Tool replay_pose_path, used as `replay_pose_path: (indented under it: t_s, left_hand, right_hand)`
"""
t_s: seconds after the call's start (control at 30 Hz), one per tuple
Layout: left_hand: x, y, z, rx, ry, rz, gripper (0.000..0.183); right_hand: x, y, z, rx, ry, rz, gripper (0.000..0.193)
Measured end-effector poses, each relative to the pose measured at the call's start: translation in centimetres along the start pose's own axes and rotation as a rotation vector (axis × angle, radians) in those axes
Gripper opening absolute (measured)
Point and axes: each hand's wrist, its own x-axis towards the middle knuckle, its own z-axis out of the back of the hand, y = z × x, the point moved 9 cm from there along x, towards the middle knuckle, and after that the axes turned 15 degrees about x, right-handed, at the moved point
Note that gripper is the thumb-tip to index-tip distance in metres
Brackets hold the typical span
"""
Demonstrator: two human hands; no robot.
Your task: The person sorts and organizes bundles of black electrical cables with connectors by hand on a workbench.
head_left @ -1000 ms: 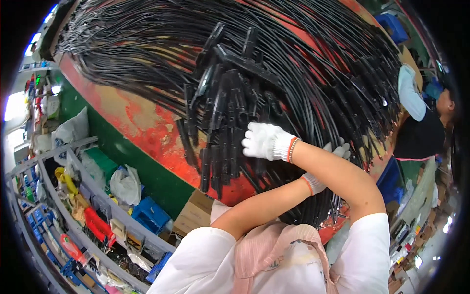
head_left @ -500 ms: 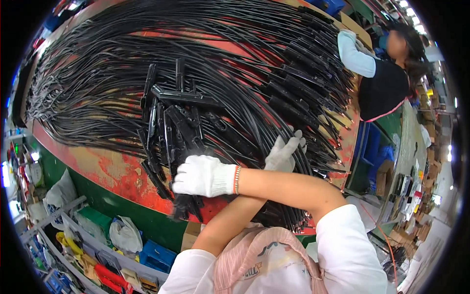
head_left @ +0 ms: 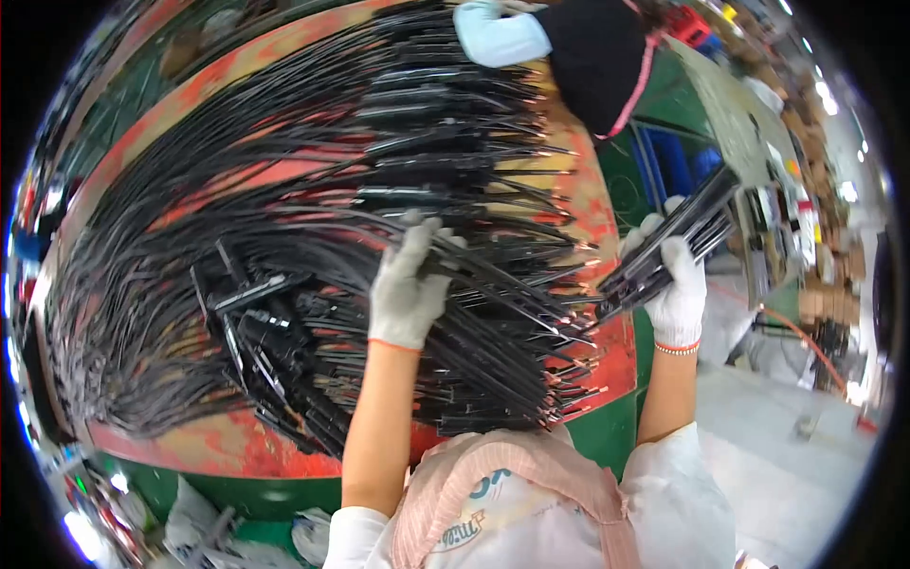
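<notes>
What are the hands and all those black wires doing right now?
Left hand: gloved, resting on the cable pile.
Right hand: gloved, gripping a bundle of black cables.
Bundle of black cables: lifted off the table.
Cable pile: spread across the red table.

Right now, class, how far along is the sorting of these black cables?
Done: the right hand holds a gathered bundle of cable ends off the table. In hand: the left hand rests on the cable pile. Left: most cables remain spread across the red table.
</notes>
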Motion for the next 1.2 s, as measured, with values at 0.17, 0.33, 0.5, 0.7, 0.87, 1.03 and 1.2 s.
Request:
replay_pose_path:
  t_s: [0.17,0.33,0.5,0.7,0.87,1.03,1.2]
  left_hand:
    - [0.8,-1.1,-0.8,0.070,0.093,-0.078,0.022]
    - [0.9,-0.8,-1.3,0.032,0.145,-0.078,0.020]
    - [1.1,-0.5,-1.4,0.044,0.128,-0.062,0.020]
    - [1.4,0.2,-0.5,0.085,0.043,-0.051,0.017]
    - [0.9,1.1,-0.8,0.128,0.101,-0.017,0.022]
    - [-0.3,1.1,1.4,0.199,0.034,0.042,0.028]
    - [-1.0,1.8,2.9,0.076,0.016,0.104,0.037]
  right_hand:
    - [-4.2,5.0,7.8,-1.151,-0.179,-0.023,0.044]
    - [-5.2,5.8,8.1,-1.787,0.117,0.060,0.045]
    - [-4.6,5.6,7.6,-1.970,0.307,0.125,0.046]
    - [-2.8,3.1,3.7,-1.994,0.550,0.255,0.049]
    - [-2.1,-3.6,-4.3,-1.933,0.900,0.347,0.055]
    - [-0.3,-12.6,-9.1,-1.896,1.059,0.386,0.063]
    - [6.7,-18.5,-10.8,-2.031,1.059,0.287,0.052]
